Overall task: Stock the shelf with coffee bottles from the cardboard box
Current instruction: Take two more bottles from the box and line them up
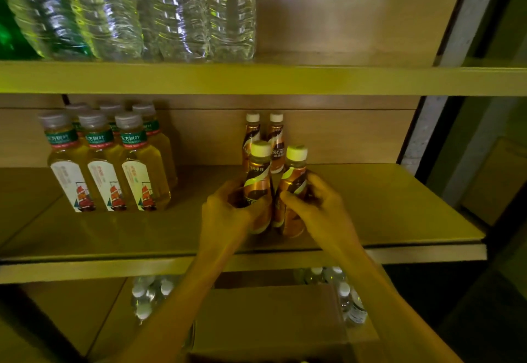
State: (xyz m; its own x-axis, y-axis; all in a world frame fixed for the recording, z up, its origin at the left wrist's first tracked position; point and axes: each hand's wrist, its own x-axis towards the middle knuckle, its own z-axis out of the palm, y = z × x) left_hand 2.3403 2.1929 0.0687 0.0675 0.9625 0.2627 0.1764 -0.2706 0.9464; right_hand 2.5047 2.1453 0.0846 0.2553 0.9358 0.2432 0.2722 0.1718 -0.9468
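On the middle shelf [385,208], two brown coffee bottles with white caps stand upright side by side near the front. My left hand [228,211] grips the left coffee bottle [258,180], and my right hand [316,205] grips the right coffee bottle [295,183]. Behind them, against the back panel, stand two more coffee bottles [276,140]. The cardboard box [271,322] sits below the shelf, between my forearms; its inside is hidden.
Several yellow tea bottles [114,163] stand at the left of the same shelf. Large clear water bottles [142,11] fill the upper shelf's left half. Small water bottles [148,297] stand on the lower shelf beside the box. A dark upright post [427,123] bounds the shelf at right.
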